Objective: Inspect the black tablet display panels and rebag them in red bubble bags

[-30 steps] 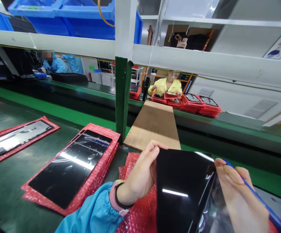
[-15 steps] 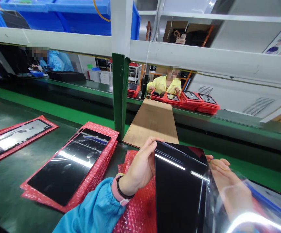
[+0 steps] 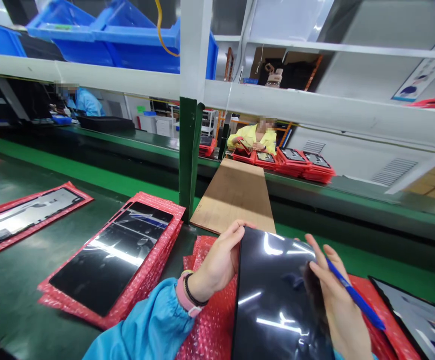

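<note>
A black glossy screen panel [image 3: 273, 295] is held up, tilted, in front of me. Its face shows wavy reflections, as if a clear film lies over it. My left hand [image 3: 221, 260] is closed on the panel's upper left edge. At the upper right edge my right hand [image 3: 337, 295] grips the panel, its thumb on the face, with a blue pen [image 3: 356, 295] tucked between the fingers. Under the panel lie red bubble-wrap sheets [image 3: 211, 330]. Another black screen panel [image 3: 108, 260] rests on a red bubble-wrap stack [image 3: 164, 250] to the left.
A silver-backed panel [image 3: 33, 215] lies far left, and another [image 3: 416, 320] at right. A brown board [image 3: 236, 192] spans the green-edged channel beyond a green post [image 3: 189, 160]. Blue bins [image 3: 127, 45] sit overhead. Across, a person in yellow [image 3: 255, 137] handles red-wrapped stacks [image 3: 315, 170].
The clear film that stretched off the panel toward my right hand now seems to lie against its face. My right hand has moved in to the panel's edge; the pen now shows clearly.
</note>
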The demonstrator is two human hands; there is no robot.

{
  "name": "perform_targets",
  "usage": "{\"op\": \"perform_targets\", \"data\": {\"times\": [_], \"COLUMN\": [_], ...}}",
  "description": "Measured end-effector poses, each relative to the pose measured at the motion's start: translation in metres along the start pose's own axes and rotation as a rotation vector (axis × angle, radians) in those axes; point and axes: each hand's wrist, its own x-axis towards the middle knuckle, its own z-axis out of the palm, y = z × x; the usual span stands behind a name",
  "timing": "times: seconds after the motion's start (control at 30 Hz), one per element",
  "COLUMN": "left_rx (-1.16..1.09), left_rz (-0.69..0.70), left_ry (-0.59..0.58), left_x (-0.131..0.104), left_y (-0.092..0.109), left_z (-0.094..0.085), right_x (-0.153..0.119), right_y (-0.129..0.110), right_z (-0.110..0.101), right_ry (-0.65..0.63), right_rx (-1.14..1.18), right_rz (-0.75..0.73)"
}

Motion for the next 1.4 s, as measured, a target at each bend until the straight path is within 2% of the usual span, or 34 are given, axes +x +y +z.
{"op": "perform_targets", "data": {"times": [0.1, 0.17, 0.23, 0.37, 0.47, 0.53, 0.63, 0.8, 0.93, 1.07, 1.13, 1.2, 1.33, 1.4], "left_rx": [0.107, 0.185, 0.283, 0.507, 0.612, 0.627, 0.618, 0.611, 0.582, 0.576, 0.592, 0.61, 0.592, 0.603], "left_rz": [-0.015, -0.001, 0.022, 0.061, -0.099, -0.259, -0.425, -0.513, -0.392, -0.226, -0.182, -0.165, -0.152, -0.164], "left_ry": [0.055, 0.107, 0.189, 0.37, 0.425, 0.401, 0.351, 0.286, 0.206, 0.225, 0.27, 0.32, 0.396, 0.468], "left_x": [0.0, -0.004, -0.012, -0.044, -0.073, -0.09, -0.103, -0.093, -0.076, -0.066, -0.067, -0.074, -0.095, -0.1], "left_y": [-0.008, -0.01, -0.009, -0.007, -0.015, -0.021, -0.026, -0.018, -0.015, -0.017, -0.009, 0.011, 0.079, 0.113], "left_z": [-0.01, -0.022, -0.041, -0.091, -0.122, -0.132, -0.133, -0.12, -0.098, -0.086, -0.089, -0.098, -0.129, -0.149], "right_x": [0.004, 0.009, 0.013, 0.015, 0.01, 0.006, 0.002, 0.001, -0.004, -0.009, -0.006, 0.002, 0.02, 0.025], "right_y": [0.017, 0.031, 0.047, 0.083, 0.109, 0.123, 0.138, 0.156, 0.161, 0.142, 0.126, 0.113, 0.109, 0.114], "right_z": [-0.001, 0.002, 0.008, 0.022, 0.032, 0.037, 0.042, 0.043, 0.043, 0.038, 0.026, 0.004, -0.047, -0.064], "right_ry": [-0.047, -0.061, -0.064, -0.071, -0.083, -0.098, -0.12, -0.118, -0.129, -0.19, -0.259, -0.3, -0.24, -0.232], "right_rx": [0.032, 0.047, 0.042, 0.016, -0.007, -0.026, -0.052, -0.122, -0.198, -0.297, -0.37, -0.471, -0.709, -0.807], "right_rz": [0.14, 0.161, 0.131, 0.098, 0.078, 0.051, -0.034, -0.179, -0.261, -0.35, -0.395, -0.444, -0.534, -0.596]}}
